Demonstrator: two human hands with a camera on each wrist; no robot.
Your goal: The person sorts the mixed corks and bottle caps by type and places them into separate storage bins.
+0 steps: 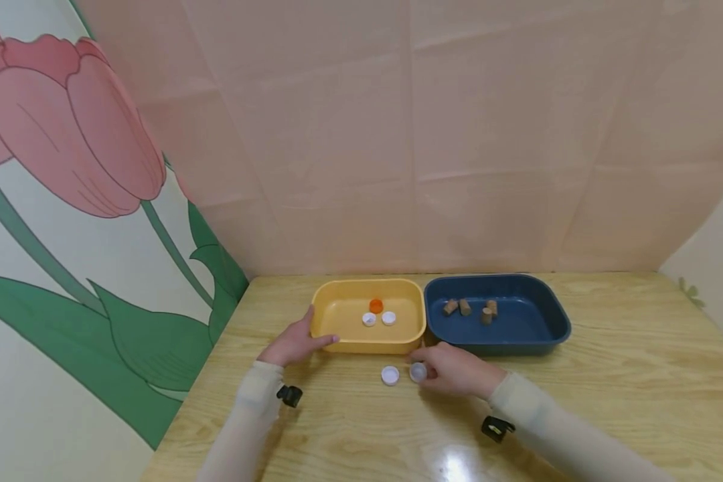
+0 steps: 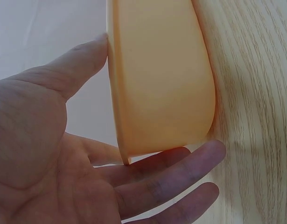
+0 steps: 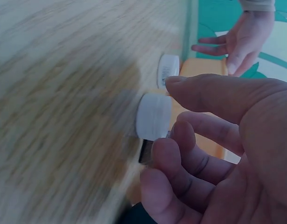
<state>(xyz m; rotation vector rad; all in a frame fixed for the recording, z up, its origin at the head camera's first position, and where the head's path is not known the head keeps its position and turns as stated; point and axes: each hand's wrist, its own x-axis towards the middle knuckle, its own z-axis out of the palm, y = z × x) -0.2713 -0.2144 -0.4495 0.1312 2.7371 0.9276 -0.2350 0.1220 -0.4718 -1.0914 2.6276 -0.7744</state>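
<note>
My left hand (image 1: 295,340) rests at the left end of the yellow tray (image 1: 325,347). Its thumb touches the rim, and its fairly straight fingers (image 2: 166,186) lie along the outer wall. Beside my right hand (image 1: 458,368) is a pale round cap (image 1: 418,372) on the table. In the right wrist view, the thumb and bent fingers (image 3: 166,156) are spread around that cap (image 3: 154,116) with a gap between their tips. A second white cap (image 1: 389,375) lies just left of it. A small dark item (image 3: 145,151) shows by the fingertips; its kind is unclear.
Inside the yellow tray are an orange cap (image 1: 376,306) and two white caps (image 1: 388,318). The dark blue tray (image 1: 536,338) stands against its right side, with several corks (image 1: 465,307) in it. A pink cloth (image 1: 458,167) hangs behind the wooden table (image 1: 626,361).
</note>
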